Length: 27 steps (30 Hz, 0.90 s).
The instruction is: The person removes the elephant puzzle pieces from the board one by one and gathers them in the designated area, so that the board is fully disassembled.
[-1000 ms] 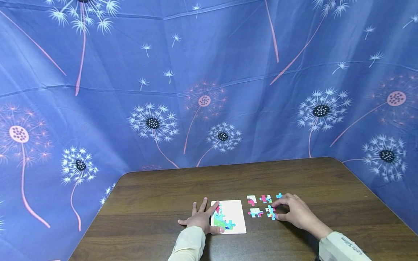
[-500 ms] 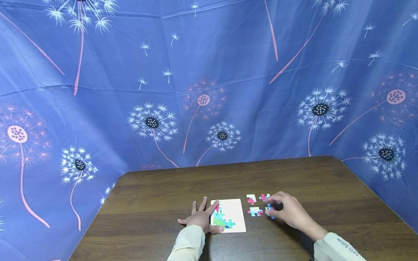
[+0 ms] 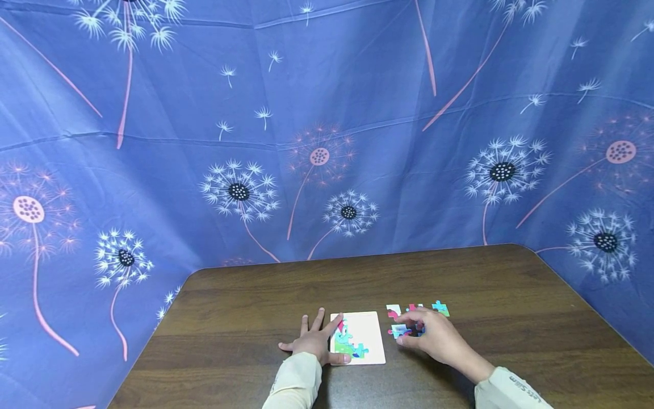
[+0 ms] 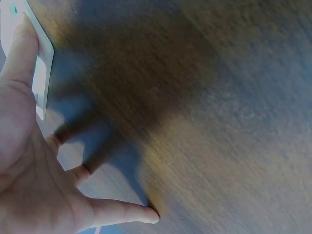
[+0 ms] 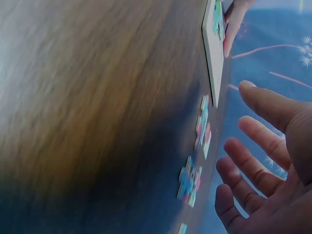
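Note:
My left hand (image 3: 310,343) rests with spread fingers at the left side of a pale square puzzle board (image 3: 370,325); thumb and index finger lie on its edge. Joined jigsaw pieces (image 3: 344,347) showing blue, green and red fill the board's lower left. Right of the board, my right hand (image 3: 440,336) hovers over loose jigsaw pieces, thumb and fingers apart. In the right wrist view its fingers (image 5: 251,165) are loosely bent around nothing. Nearest its fingertips is a blue and pink piece (image 3: 399,330); another piece (image 3: 420,328) behind it is mostly hidden by the hand.
Above the right hand lie a red and white piece (image 3: 393,311), a partly covered red piece (image 3: 412,307) and a blue-green piece (image 3: 440,308). The brown wooden table (image 3: 245,318) reaches back to a blue dandelion-print cloth (image 3: 286,142).
The right hand has moved left over the loose pieces, from the right-hand ones toward the board, uncovering the blue-green piece. The left hand and board stay put.

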Motion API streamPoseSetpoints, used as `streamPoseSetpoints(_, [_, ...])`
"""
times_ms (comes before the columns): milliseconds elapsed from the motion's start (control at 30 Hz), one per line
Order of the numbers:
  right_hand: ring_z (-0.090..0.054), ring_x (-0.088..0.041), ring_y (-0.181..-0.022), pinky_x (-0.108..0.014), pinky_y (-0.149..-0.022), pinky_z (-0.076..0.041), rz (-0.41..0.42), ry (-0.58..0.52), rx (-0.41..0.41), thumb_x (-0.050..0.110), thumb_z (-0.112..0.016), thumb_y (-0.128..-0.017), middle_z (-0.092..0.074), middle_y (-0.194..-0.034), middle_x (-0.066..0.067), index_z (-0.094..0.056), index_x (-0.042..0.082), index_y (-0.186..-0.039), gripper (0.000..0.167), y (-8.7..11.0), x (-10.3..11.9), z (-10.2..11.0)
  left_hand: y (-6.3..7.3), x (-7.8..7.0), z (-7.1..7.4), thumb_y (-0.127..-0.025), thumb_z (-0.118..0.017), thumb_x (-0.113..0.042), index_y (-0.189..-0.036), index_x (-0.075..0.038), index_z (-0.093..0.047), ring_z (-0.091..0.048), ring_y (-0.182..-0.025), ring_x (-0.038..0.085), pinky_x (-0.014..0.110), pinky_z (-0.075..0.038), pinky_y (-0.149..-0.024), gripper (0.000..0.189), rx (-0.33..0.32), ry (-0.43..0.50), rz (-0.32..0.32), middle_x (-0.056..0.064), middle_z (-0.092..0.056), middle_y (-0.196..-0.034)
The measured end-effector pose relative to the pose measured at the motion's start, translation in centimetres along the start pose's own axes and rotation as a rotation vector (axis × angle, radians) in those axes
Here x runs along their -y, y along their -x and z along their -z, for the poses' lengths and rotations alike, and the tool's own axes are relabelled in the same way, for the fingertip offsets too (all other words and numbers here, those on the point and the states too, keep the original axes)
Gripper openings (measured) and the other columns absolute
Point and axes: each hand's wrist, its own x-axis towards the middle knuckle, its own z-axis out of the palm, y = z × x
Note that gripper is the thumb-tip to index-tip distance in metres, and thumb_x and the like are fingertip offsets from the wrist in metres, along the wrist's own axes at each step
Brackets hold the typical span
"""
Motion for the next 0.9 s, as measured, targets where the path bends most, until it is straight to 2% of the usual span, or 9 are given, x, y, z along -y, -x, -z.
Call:
streamPoseSetpoints(233, [-0.057,-0.011,-0.077,-0.025,-0.063,-0.046,0.042,-0.001,0.0,0.026,-0.089,-0.077,-0.069,-0.092,0.005,-0.078,0.014,-0.107,0.033,-0.2,0.6,-0.9,0.1,0.0,0.1,-0.077,-0.081,-0.057,-0.157,-0.044,-0.034,-0.018,-0.154,0.037,0.09,-0.028,-0.087,0.094,0.002,0.004,-0.006,-0.003,-0.023,-0.167])
streamPoseSetpoints(467, [-0.049,-0.004,-0.068,-0.024,-0.057,-0.041,0.03,-0.008,0.023,0.024,-0.089,-0.077,-0.066,-0.088,0.006,-0.078,0.013,-0.104,0.031,-0.6,1.3,-1.7,0.2,0.0,0.2,-0.076,-0.081,-0.056,-0.156,-0.041,-0.037,-0.018,-0.153,0.038,0.09,-0.027,-0.088,0.093,-0.006,0.026,-0.008,-0.002,-0.025,-0.167])
streamPoseSetpoints(900, [-0.054,-0.008,-0.077,-0.027,-0.066,-0.046,0.022,0.017,0.055,0.022,-0.09,-0.076,-0.066,-0.089,0.006,-0.078,0.015,-0.101,0.029,-1.0,2.8,-3.4,0.1,0.1,0.0,-0.076,-0.081,-0.057,-0.156,-0.042,-0.036,-0.018,-0.153,0.039,0.09,-0.027,-0.087,0.093,-0.009,0.019,-0.009,-0.001,-0.026,-0.166])
